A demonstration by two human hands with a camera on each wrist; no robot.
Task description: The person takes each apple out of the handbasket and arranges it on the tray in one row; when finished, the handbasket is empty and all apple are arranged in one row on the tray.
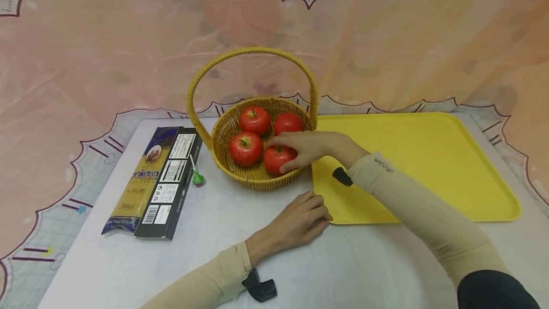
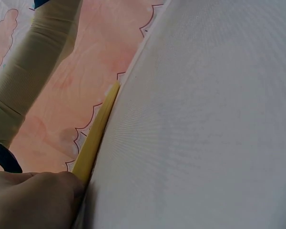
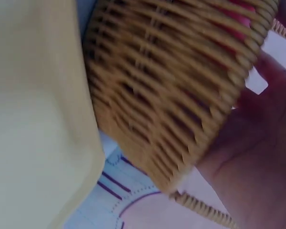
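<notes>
My right hand [image 1: 302,146] reaches over the basket's right rim and grips a red apple [image 1: 276,158], with fingers and thumb around its sides. The yellow wicker basket [image 1: 261,184] has a tall arched handle and holds several red apples, such as one apple [image 1: 245,149] left of the gripped one. In the right wrist view, the basket's woven side [image 3: 167,90] hides most of the fruit, with the palm [image 3: 257,157] beyond its rim. My left hand [image 1: 300,218], fingers curled, holds the near left corner of a yellow tray [image 1: 429,156]; its fingertips are hidden.
Left of the basket lie a gold-and-blue packet [image 1: 143,175] and a black box [image 1: 165,190] with white labels, side by side. A green lollipop [image 1: 198,178] is between the box and the basket. A patterned cloth [image 1: 128,51] hangs behind the white table [image 1: 206,232].
</notes>
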